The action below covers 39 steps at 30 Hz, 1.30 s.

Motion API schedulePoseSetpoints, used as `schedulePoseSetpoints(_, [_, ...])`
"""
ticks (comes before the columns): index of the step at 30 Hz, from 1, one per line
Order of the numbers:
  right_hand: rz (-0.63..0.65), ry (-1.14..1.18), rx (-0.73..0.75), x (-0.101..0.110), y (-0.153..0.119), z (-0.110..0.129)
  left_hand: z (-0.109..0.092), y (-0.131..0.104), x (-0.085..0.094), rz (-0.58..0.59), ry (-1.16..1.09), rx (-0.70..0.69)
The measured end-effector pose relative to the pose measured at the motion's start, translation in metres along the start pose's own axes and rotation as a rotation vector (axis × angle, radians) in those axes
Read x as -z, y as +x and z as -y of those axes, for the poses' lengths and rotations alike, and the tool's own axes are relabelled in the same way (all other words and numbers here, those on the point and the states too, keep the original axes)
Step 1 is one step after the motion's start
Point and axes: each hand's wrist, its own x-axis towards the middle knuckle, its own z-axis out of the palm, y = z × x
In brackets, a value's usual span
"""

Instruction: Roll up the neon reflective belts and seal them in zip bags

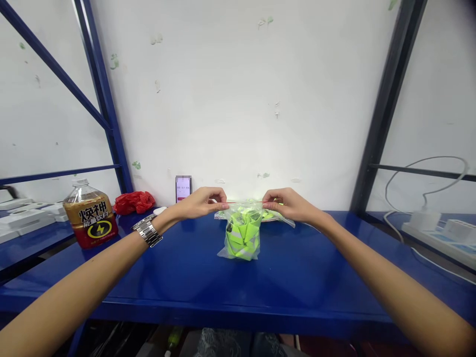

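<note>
The bag (pixel 242 233) mouth is pinched at both ends by the left hand (pixel 199 202) and right hand (pixel 288 203); the seal is best pressed evenly, kept taut.

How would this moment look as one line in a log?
left hand: pinches bag top | right hand: pinches bag top | clear bag: holds green straps, on blue table

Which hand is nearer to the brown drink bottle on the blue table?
Left. The left hand pinches the left end of the clear bag, closer to the bottle; the right hand holds the bag's far end.
</note>
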Motion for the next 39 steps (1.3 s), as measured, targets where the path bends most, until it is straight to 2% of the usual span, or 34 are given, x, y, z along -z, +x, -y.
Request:
schedulePoseSetpoints(6, [-0.139,0.037,-0.033,-0.003,-0.002,-0.006,0.004,0.003,-0.007,-0.088,-0.104,0.01])
schedulePoseSetpoints(14, [-0.255,0.013,0.044,-0.012,-0.004,-0.012,0.005,0.002,-0.016,-0.229,0.172,-0.1])
schedulePoseSetpoints(18, [-0.303,0.044,0.026,-0.018,-0.008,-0.018,0.005,0.0,-0.024,-0.243,0.225,-0.109])
schedulePoseSetpoints(27, [-0.169,-0.238,-0.022,-0.021,-0.011,-0.018,0.013,0.0,-0.029,-0.138,0.402,-0.115])
schedulePoseSetpoints(33, [-0.104,-0.275,-0.007,-0.02,-0.009,-0.018,0.007,0.0,-0.022,-0.054,0.358,-0.076])
schedulePoseSetpoints(39, [-0.074,-0.26,-0.013,-0.016,-0.007,-0.009,0.004,0.0,-0.019,-0.022,0.362,-0.019])
